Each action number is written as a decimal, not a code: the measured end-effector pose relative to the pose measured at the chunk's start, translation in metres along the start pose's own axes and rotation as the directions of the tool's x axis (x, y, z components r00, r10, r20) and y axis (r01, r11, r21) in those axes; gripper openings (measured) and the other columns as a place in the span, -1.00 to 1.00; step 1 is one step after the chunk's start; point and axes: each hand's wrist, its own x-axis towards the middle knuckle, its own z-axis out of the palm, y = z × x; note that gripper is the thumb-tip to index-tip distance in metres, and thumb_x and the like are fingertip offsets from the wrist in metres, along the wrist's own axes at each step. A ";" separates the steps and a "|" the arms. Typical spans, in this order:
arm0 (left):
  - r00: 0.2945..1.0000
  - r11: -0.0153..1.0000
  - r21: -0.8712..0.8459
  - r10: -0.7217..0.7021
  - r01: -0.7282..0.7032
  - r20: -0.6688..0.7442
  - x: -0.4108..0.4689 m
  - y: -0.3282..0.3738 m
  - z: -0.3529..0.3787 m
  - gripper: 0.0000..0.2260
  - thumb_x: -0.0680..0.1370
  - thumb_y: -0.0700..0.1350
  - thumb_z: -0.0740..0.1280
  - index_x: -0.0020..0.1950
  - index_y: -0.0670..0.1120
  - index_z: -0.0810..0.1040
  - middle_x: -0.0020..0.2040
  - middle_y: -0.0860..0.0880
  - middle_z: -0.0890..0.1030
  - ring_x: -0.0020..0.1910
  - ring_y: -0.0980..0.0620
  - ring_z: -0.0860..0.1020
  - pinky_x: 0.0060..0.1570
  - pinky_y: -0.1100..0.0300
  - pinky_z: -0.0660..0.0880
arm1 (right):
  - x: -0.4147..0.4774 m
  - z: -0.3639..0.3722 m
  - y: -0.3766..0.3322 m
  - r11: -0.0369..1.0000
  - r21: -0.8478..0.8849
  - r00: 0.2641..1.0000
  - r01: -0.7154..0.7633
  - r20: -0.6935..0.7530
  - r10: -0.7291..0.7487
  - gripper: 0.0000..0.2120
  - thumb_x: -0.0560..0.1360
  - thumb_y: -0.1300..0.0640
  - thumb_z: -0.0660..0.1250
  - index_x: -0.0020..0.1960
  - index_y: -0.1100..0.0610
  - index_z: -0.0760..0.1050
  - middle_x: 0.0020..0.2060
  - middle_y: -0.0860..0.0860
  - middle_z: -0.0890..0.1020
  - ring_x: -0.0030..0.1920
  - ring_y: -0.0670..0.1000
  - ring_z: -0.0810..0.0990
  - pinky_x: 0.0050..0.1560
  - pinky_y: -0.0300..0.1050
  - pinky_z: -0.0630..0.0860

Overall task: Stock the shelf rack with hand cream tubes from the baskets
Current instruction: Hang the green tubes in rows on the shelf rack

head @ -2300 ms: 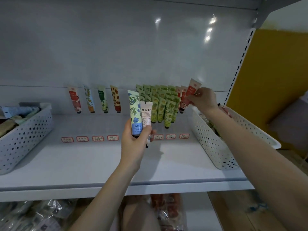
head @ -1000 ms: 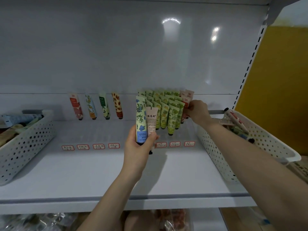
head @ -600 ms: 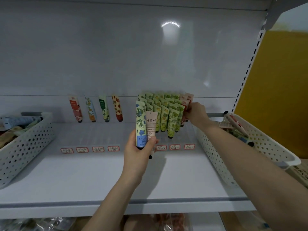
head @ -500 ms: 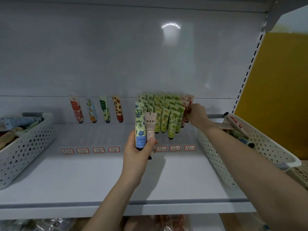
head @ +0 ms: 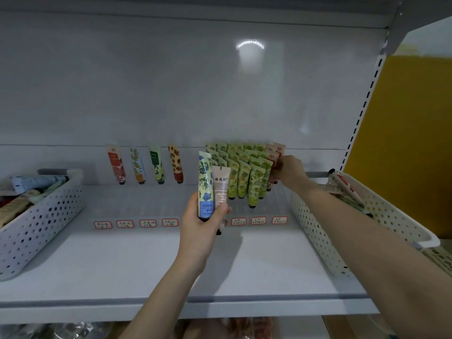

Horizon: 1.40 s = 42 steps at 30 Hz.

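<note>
Green tubes (head: 244, 174): the landmark; packed rows at the back of the shelf (head: 122, 265), caps down, leaning back.
Right hand (head: 289, 171): at the right edge of the green tubes, fingertips closed on a red tube (head: 274, 159) in the row just beside them.
Red tube: upright, long axis vertical, touching its red neighbours.
Left hand (head: 203, 223): in front of the green tubes, toward their left, wrapped round a blue-flower tube (head: 205, 184) and a pink tube (head: 220, 187), both upright, caps down.
Key relation: the two held tubes lay left of and nearer than the right hand; the left hand was the closer one to any lane left of the green tubes.
Writing: "XIYIN…" on the blue band; Chinese characters on the pink tube; red-edged tags (head: 258, 220) in front of the green tubes, unreadable.
Baskets: right basket (head: 318, 231) beside the green tubes' right, left basket (head: 41, 221) well to their left, both holding tubes.
</note>
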 end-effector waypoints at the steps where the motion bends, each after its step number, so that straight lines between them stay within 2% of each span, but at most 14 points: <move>1: 1.000 1.000 0.001 -0.002 0.002 0.000 0.000 0.001 0.000 -0.75 0.52 -0.21 0.34 0.02 0.15 0.45 -0.10 0.10 0.62 -0.12 0.15 0.62 -0.31 0.38 0.50 | -0.001 -0.001 0.000 1.000 0.000 1.000 0.000 0.004 0.000 -0.84 0.50 0.27 0.26 -0.06 0.36 0.56 -0.13 0.21 0.62 -0.21 0.04 0.47 -0.43 -0.29 0.30; 6: 1.000 1.000 -0.016 -0.024 0.024 0.005 0.000 0.003 0.000 -0.77 0.52 -0.18 0.34 0.10 0.09 0.47 -0.07 0.07 0.64 -0.12 0.17 0.62 -0.29 0.43 0.50 | -0.006 -0.015 -0.001 1.000 -0.002 1.000 -0.006 -0.004 0.006 -0.84 0.49 0.28 0.31 -0.02 0.36 0.57 -0.12 0.20 0.62 -0.17 0.05 0.49 -0.10 -0.08 0.47; 9: 0.999 0.995 -0.088 -0.047 0.049 0.025 -0.001 0.005 0.001 -0.79 0.51 -0.18 0.34 0.09 0.06 0.49 -0.07 0.05 0.66 -0.10 0.15 0.64 -0.25 0.37 0.51 | -0.017 -0.036 -0.009 0.982 0.181 0.986 0.045 -0.169 -0.014 -0.80 0.52 0.30 0.27 0.11 0.36 0.53 -0.06 0.22 0.63 -0.08 0.13 0.60 0.02 -0.04 0.54; 11: 0.996 0.985 -0.154 -0.074 0.081 0.053 -0.003 0.008 0.003 -0.80 0.51 -0.19 0.34 0.06 0.06 0.50 -0.12 0.08 0.68 -0.07 0.11 0.64 -0.14 0.23 0.55 | -0.033 -0.050 -0.021 0.923 0.356 0.965 0.145 -0.259 -0.051 -0.83 0.53 0.27 0.26 0.05 0.34 0.55 -0.11 0.25 0.65 -0.08 0.20 0.64 0.04 0.08 0.57; 13: 0.991 0.973 -0.202 -0.091 0.109 0.094 -0.006 0.012 0.008 -0.82 0.50 -0.19 0.34 0.05 0.05 0.50 -0.18 0.12 0.68 -0.10 0.11 0.64 -0.05 0.13 0.52 | -0.058 -0.061 -0.038 0.822 0.542 0.977 0.173 -0.200 -0.074 -0.88 0.54 0.22 0.28 -0.07 0.25 0.56 -0.21 0.21 0.66 -0.15 0.19 0.66 -0.04 0.06 0.61; 15: 0.987 0.966 -0.227 -0.091 0.120 0.131 -0.010 0.015 0.012 -0.82 0.50 -0.19 0.34 0.04 0.04 0.50 -0.20 0.12 0.68 -0.13 0.12 0.64 -0.03 0.10 0.51 | -0.086 -0.067 -0.053 0.734 0.667 0.990 0.129 -0.038 -0.139 -0.87 0.52 0.11 0.31 -0.10 0.16 0.55 -0.22 0.13 0.67 -0.19 0.10 0.66 -0.08 -0.03 0.63; 18: 0.986 0.970 -0.221 -0.074 0.106 0.152 -0.016 0.018 0.017 -0.83 0.49 -0.18 0.35 0.04 0.04 0.52 -0.18 0.12 0.67 -0.12 0.11 0.64 -0.11 0.14 0.50 | -0.117 -0.070 -0.066 0.746 0.658 0.968 0.104 0.107 -0.229 -0.90 0.47 0.02 0.35 -0.12 0.04 0.55 -0.23 0.03 0.68 -0.21 -0.01 0.67 -0.13 -0.12 0.62; 22: 0.972 0.944 -0.279 -0.118 0.173 0.203 -0.025 0.022 0.021 -0.82 0.49 -0.18 0.33 0.08 -0.02 0.54 -0.13 0.05 0.67 -0.10 0.05 0.63 -0.18 0.18 0.48 | -0.130 -0.065 -0.067 0.684 0.727 0.961 0.048 0.155 -0.231 -0.95 0.46 0.20 0.36 -0.18 0.10 0.52 -0.33 -0.03 0.64 -0.34 -0.11 0.61 -0.28 -0.24 0.55; 26: 0.903 0.817 -0.452 -0.180 0.358 0.390 -0.033 0.027 0.013 -0.60 0.39 -0.10 0.30 0.20 -0.19 0.51 -0.05 -0.18 0.63 -0.11 -0.05 0.64 -0.13 0.11 0.58 | -0.135 -0.069 -0.061 0.472 0.879 0.940 -0.072 0.218 -0.263 -0.92 0.50 0.29 0.25 -0.15 0.18 0.48 -0.37 -0.02 0.63 -0.35 -0.11 0.61 -0.26 -0.25 0.57; 29: 0.900 0.846 -0.402 -0.184 0.349 0.395 -0.040 0.027 0.012 -0.69 0.43 -0.16 0.30 0.16 -0.19 0.49 -0.11 -0.17 0.63 -0.19 -0.01 0.66 -0.22 0.16 0.62 | -0.138 -0.069 -0.058 0.391 0.911 0.934 -0.131 0.245 -0.261 -0.90 0.52 0.28 0.20 -0.11 0.18 0.49 -0.36 -0.04 0.65 -0.31 -0.09 0.63 -0.23 -0.25 0.59; 32: 0.957 0.925 -0.314 -0.134 0.213 0.257 -0.041 0.025 0.017 -0.81 0.51 -0.21 0.31 0.11 -0.11 0.47 -0.10 -0.07 0.61 -0.21 0.08 0.64 -0.19 0.20 0.61 | -0.141 -0.065 -0.055 0.395 0.901 0.948 -0.180 0.267 -0.176 -0.87 0.54 0.21 0.21 -0.05 0.18 0.53 -0.26 0.05 0.66 -0.28 -0.05 0.65 -0.25 -0.26 0.61; 34: 0.979 0.957 -0.255 -0.094 0.139 0.182 -0.040 0.025 0.018 -0.81 0.52 -0.20 0.32 0.13 -0.08 0.45 -0.04 -0.08 0.59 -0.14 0.04 0.61 -0.19 0.25 0.59 | -0.145 -0.063 -0.053 0.433 0.880 0.948 -0.198 0.283 -0.142 -0.83 0.52 0.12 0.25 -0.03 0.19 0.55 -0.24 0.08 0.67 -0.29 -0.03 0.67 -0.27 -0.26 0.61; 37: 0.989 0.979 -0.191 -0.044 0.071 0.142 -0.039 0.020 0.020 -0.77 0.52 -0.18 0.32 0.15 -0.03 0.42 0.04 -0.07 0.57 -0.01 -0.03 0.59 -0.22 0.31 0.56 | -0.152 -0.059 -0.051 0.552 0.820 0.953 -0.148 0.267 -0.141 -0.67 0.37 -0.02 0.35 0.00 0.19 0.57 -0.23 0.07 0.68 -0.25 0.03 0.67 -0.27 -0.23 0.59; 42: 0.986 0.992 -0.121 -0.027 0.047 0.167 -0.037 0.019 0.028 -0.79 0.51 -0.16 0.35 0.10 -0.01 0.44 -0.08 0.02 0.57 -0.15 0.12 0.57 -0.19 0.26 0.58 | -0.148 -0.053 -0.053 0.642 0.759 0.984 -0.105 0.173 -0.043 -0.95 0.45 0.20 0.39 -0.14 0.19 0.56 -0.36 0.04 0.67 -0.40 -0.03 0.64 -0.38 -0.27 0.57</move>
